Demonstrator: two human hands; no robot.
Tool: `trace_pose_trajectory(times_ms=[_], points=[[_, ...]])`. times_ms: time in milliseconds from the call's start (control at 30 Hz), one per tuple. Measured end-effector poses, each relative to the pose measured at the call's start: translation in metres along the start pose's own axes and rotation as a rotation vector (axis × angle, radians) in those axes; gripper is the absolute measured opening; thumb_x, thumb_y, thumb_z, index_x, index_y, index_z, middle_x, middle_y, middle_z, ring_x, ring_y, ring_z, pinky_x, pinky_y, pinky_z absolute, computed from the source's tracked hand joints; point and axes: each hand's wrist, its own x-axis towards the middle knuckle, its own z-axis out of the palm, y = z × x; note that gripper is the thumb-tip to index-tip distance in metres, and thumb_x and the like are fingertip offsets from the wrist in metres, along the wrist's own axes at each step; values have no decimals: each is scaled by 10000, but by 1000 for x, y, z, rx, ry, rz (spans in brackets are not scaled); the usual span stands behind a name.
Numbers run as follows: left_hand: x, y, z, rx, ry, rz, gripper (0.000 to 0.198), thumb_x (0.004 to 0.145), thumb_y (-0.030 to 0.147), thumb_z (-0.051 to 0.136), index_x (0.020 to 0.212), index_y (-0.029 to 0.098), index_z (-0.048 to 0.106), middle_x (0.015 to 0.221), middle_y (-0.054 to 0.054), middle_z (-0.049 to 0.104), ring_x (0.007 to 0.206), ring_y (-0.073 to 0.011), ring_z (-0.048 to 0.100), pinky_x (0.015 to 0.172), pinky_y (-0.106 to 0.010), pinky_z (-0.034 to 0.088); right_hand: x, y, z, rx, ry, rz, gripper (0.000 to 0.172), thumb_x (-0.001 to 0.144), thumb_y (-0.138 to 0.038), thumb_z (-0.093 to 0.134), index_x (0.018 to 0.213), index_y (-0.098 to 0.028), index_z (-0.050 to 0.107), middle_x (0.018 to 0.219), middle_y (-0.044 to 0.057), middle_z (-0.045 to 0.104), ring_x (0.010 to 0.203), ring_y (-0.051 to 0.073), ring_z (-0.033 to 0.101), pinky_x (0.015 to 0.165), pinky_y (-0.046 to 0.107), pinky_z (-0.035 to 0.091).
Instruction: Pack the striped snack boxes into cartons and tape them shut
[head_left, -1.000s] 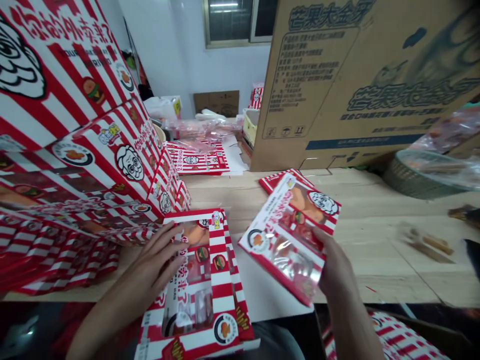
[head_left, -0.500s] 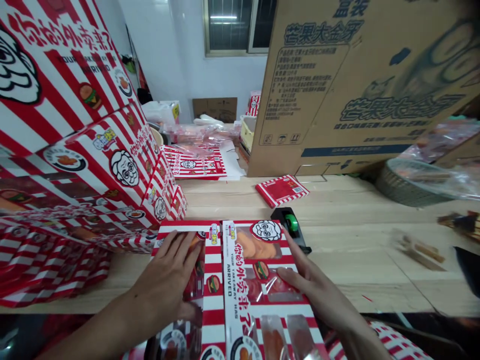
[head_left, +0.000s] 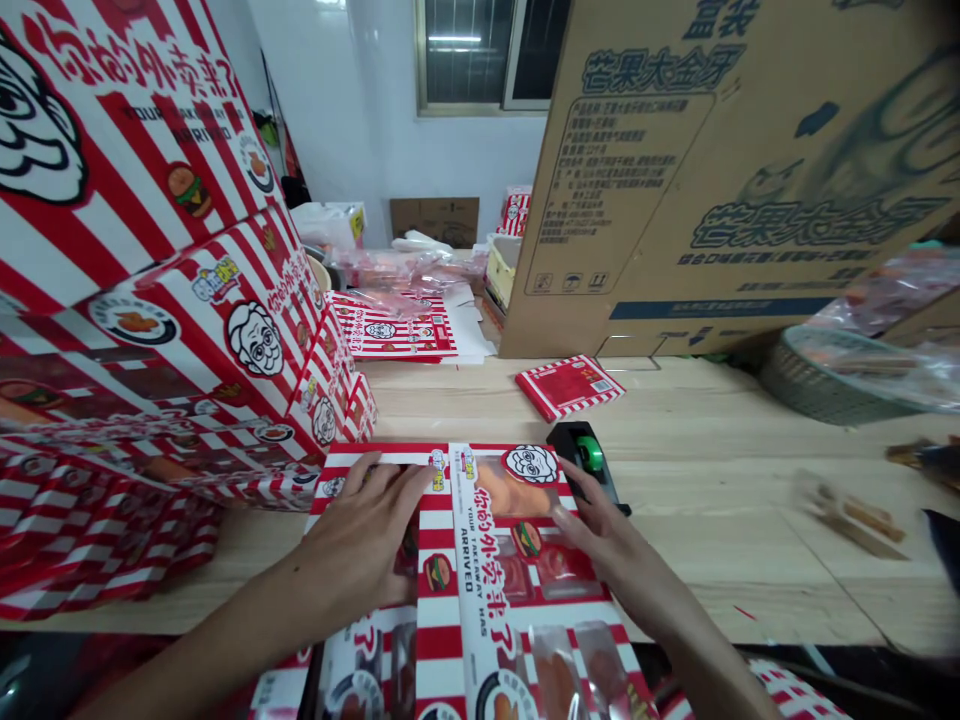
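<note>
- Grasping right box (head_left: 525, 580) by its right edge with right hand (head_left: 613, 548)
- Resting left hand (head_left: 358, 552) on left box (head_left: 435, 615); cannot tell whether gripping
- With both boxes side by side at table's (head_left: 697, 520) near edge

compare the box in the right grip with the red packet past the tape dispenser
The held box has clear windows and a printed face; the red packet shows a red panel with a barcode. The held box points straight ahead in the right grip; the red packet lies askew, untouched. Both carry red and white stripes.

Right box (head_left: 540, 590): bottom cropped | tape dispenser (head_left: 591, 455): partly hidden | carton (head_left: 720, 180): top cropped
</note>
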Motion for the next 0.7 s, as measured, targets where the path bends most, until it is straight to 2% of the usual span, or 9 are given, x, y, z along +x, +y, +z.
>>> trace_pose_trajectory(times_ms=[67, 133, 233, 333, 433, 533, 633, 700], points=[[0, -1, 4, 13, 35, 24, 773, 729, 311, 543, 1383, 130, 173, 1221, -135, 505, 1110, -279, 436, 1006, -464, 252, 4, -1, 8, -101, 109, -64, 812, 698, -432, 675, 1377, -332, 240, 1335, 88, 466, 1050, 289, 581, 794, 437, 539], [-2, -3, 9, 27, 65, 25, 848, 757, 325, 521, 1409, 135, 14, 1241, -146, 481, 1131, -282, 421, 1010, -467, 243, 7, -1, 13, -171, 140, -118, 765, 655, -399, 717, 1330, -327, 363, 1331, 68, 472, 1007, 289, 602, 756, 435, 555], [-2, -5, 14, 39, 100, 23, 948, 772, 371, 514, 1387, 152, -172, 1257, -156, 458, 1152, -296, 403, 999, -481, 261, 10, -2, 15, -239, 133, -159, 639, 652, -383, 716, 1247, -331, 489, 1253, 55, 549, 881, 266, 645, 690, 433, 568], [0, -6, 14, 35, 100, 42, 1001, 764, 390, 532, 1367, 156, -233, 1249, -165, 459, 1158, -299, 411, 1001, -491, 269, 12, -6, 17, -331, 72, -154, 642, 654, -363, 717, 1252, -332, 484, 1250, 43, 553, 902, 257, 634, 726, 429, 560], [-6, -5, 9, 13, 89, 53, 949, 774, 333, 525, 1382, 161, -184, 1291, -160, 444, 1196, -271, 409, 1050, -479, 208, 15, -11, 25, -285, 48, -107, 693, 674, -368, 695, 1305, -318, 413, 1297, 39, 512, 982, 263, 605, 779, 427, 546], [-22, -7, 4, 58, 46, -36, 954, 731, 333, 575, 1404, 168, -82, 1355, -165, 404, 1238, -286, 385, 1069, -530, 95, 18, -10, 32, -199, 129, -96, 773, 671, -369, 696, 1350, -294, 335, 1332, 56, 473, 1043, 272, 576, 815, 429, 532], [-34, -8, 1, 120, -91, -34, 930, 655, 396, 628, 1399, 155, 125, 1416, -196, 293, 1291, -332, 298, 1037, -594, -31, 16, -4, 37, -101, 178, -122, 806, 689, -371, 685, 1375, -302, 266, 1343, 60, 461, 1060, 269, 569, 822, 428, 527], [-35, -7, 0, 146, -216, -15, 882, 613, 439, 634, 1350, 108, 280, 1415, -231, 254, 1295, -354, 278, 1032, -596, -39, 11, 1, 43, -1, 134, -92, 793, 720, -378, 658, 1383, -330, 226, 1320, 51, 488, 1032, 264, 590, 810, 434, 531]])
